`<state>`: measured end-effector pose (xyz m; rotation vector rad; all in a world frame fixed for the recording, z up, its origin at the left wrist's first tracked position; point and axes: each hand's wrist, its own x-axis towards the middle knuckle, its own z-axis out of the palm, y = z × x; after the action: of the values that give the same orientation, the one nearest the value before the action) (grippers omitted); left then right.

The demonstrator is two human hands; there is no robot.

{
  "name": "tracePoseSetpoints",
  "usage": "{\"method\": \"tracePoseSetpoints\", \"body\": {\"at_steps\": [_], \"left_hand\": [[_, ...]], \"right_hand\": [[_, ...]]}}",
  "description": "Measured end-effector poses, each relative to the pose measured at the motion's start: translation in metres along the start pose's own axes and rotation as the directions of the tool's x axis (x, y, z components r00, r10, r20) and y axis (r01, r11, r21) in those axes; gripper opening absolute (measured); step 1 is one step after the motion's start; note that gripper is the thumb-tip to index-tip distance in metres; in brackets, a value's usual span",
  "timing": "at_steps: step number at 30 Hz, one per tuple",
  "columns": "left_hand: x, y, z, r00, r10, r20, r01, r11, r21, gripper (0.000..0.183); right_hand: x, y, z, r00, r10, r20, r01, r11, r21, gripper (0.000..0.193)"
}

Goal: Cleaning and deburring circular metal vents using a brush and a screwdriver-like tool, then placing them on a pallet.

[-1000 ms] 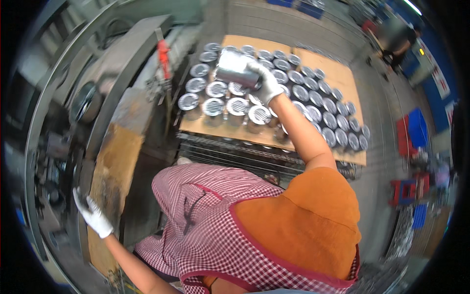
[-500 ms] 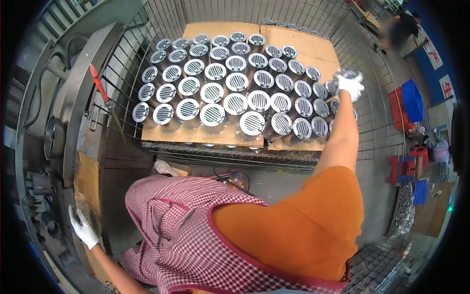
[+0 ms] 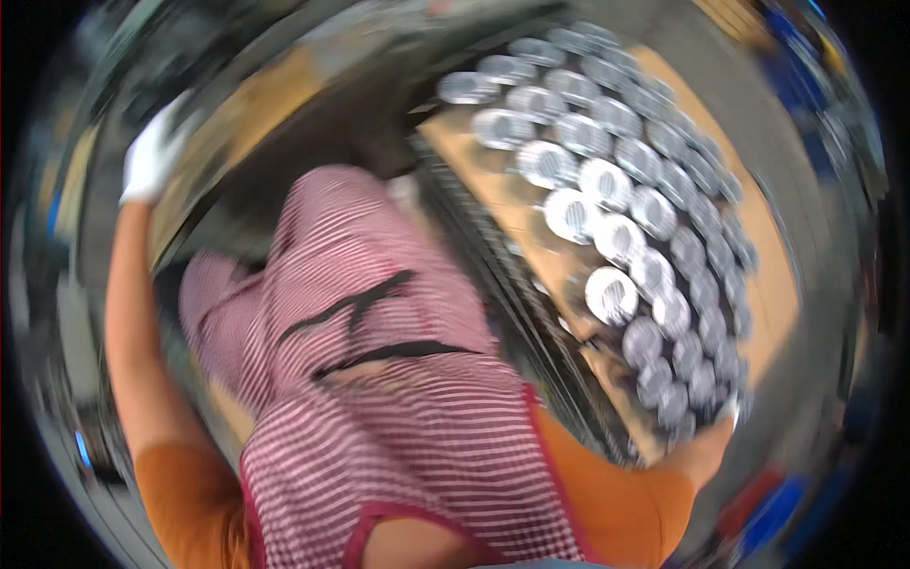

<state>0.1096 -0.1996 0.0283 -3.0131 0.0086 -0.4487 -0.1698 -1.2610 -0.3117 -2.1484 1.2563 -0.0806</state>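
Observation:
My left hand (image 3: 156,156), in a white glove, is raised at the upper left beside the worn yellowish edge (image 3: 270,90) of a machine bench. Its fingers look stretched and apart, though blurred, and I see nothing in them. At the lower right, my right hand (image 3: 733,410) reaches to the near right end of a crowd of metal cylinders with round slotted caps (image 3: 611,295). Only a bit of its white glove shows, so its fingers and any hold are hidden. The cylinders stand upright in rows on brown cardboard (image 3: 462,156).
A dark wire cage edge (image 3: 512,275) runs along the cardboard's near side. My checked apron (image 3: 408,427) fills the middle. Blue and red bins (image 3: 773,517) stand at the lower right. Motion blurs the surroundings.
My view has swung left, so the cylinders now lie to the right, slanting. My left hand has shifted up in the picture and my right hand down, still beside the cylinders.

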Motion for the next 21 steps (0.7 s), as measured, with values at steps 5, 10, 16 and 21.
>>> {"method": "tracePoseSetpoints", "body": {"at_steps": [5, 10, 16, 21], "left_hand": [[0.011, 0.046, 0.017, 0.993, 0.012, 0.122, -0.025, 0.994, 0.108, 0.053], [-0.029, 0.018, 0.040, 0.992, 0.080, 0.093, -0.084, 0.996, 0.037, 0.041], [-0.042, -0.010, 0.045, 0.987, -0.018, 0.162, 0.025, 0.999, -0.045, 0.047], [-0.068, -0.064, 0.047, 0.991, -0.121, 0.051, 0.126, 0.988, -0.089, 0.042]], "right_hand": [[0.053, -0.148, 0.155, 0.895, -0.404, 0.190, 0.427, 0.899, -0.097, 0.069], [0.068, -0.286, 0.195, 0.722, -0.684, 0.105, 0.691, 0.705, -0.161, 0.063], [0.033, -0.370, 0.166, 0.552, -0.815, -0.174, 0.758, 0.578, -0.303, 0.057], [-0.192, -0.552, 0.203, 0.110, -0.957, -0.269, 0.945, 0.184, -0.269, 0.050]]}}
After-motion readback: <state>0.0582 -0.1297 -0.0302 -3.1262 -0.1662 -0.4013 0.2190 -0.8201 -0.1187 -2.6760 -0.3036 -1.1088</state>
